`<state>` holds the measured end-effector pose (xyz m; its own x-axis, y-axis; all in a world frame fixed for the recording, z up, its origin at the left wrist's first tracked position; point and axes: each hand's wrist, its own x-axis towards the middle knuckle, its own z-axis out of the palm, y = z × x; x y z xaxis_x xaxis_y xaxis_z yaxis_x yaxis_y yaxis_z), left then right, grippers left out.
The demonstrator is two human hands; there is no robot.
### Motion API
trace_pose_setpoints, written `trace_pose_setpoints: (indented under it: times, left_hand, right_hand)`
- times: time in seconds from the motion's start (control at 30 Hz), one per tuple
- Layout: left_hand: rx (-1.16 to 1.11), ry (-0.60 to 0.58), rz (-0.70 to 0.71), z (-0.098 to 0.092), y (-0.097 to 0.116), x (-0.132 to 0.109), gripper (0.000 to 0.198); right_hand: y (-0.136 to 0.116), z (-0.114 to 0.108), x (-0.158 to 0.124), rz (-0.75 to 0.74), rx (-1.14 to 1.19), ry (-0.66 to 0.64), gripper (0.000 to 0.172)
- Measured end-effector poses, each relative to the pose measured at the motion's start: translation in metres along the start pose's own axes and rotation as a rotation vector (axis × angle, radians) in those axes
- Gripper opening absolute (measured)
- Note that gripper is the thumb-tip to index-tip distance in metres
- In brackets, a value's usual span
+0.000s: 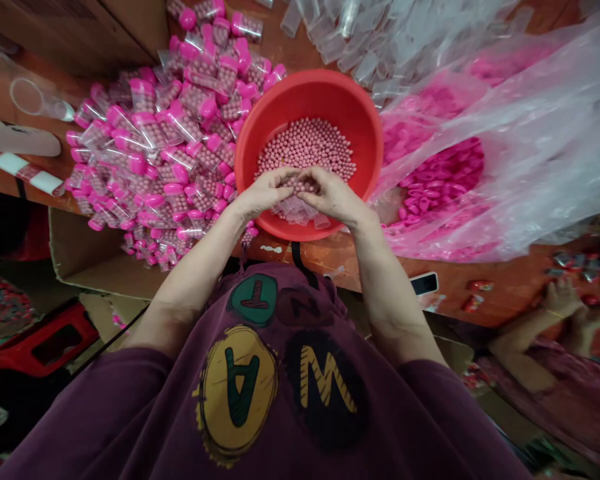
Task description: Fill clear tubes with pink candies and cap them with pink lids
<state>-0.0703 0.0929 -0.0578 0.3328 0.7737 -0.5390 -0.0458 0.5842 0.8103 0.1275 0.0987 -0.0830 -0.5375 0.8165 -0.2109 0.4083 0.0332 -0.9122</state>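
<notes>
Over the near half of a red bowl [253, 127], my left hand [265, 193] and my right hand [334, 195] meet with curled fingers. A small cluster of pink beads [298, 185] shows between their fingertips; whether a clear tube surrounds it is hidden. Loose pink beads [310, 143] are heaped in the far part of the bowl. Below my hands, several clear plastic tubes [300, 212] lie inside it. To the left spreads a large pile of bead-filled tubes with pink caps [175, 133].
Right of the bowl, a clear plastic bag [520, 140] holds pink caps [440, 180]. More clear tubes [365, 40] lie behind. A phone [424, 283] rests at the table edge. Another person's hands [567, 300] work at far right. An open cardboard box [95, 260] stands below left.
</notes>
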Motion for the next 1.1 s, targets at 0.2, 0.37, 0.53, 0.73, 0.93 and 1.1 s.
trace_pose_setpoints:
  times: [0.2, 0.37, 0.53, 0.73, 0.93, 1.1]
  left_hand:
    - [0.029, -0.040, -0.032, 0.002, -0.004, -0.003, 0.024]
    - [0.031, 0.013, -0.076, 0.003, -0.011, -0.002, 0.026]
    - [-0.070, 0.102, -0.201, 0.006, -0.015, 0.003, 0.039]
    - [-0.226, 0.137, -0.172, 0.005, -0.017, 0.004, 0.023]
    - [-0.260, 0.253, -0.044, -0.002, -0.009, -0.018, 0.036]
    - [-0.227, 0.348, 0.005, -0.006, 0.006, -0.039, 0.012]
  right_hand:
    - [0.015, 0.001, -0.002, 0.096, 0.187, -0.079, 0.022]
    - [0.021, 0.009, -0.010, 0.145, 0.292, -0.024, 0.020]
    - [0.038, 0.016, -0.021, 0.240, 0.331, 0.224, 0.027]
    - [0.030, 0.035, -0.040, 0.089, 0.078, 0.197, 0.023]
    - [0.042, 0.015, -0.018, 0.374, -0.214, 0.484, 0.029]
    - [0.048, 0.015, 0.028, 0.689, -0.539, 0.309, 0.054]
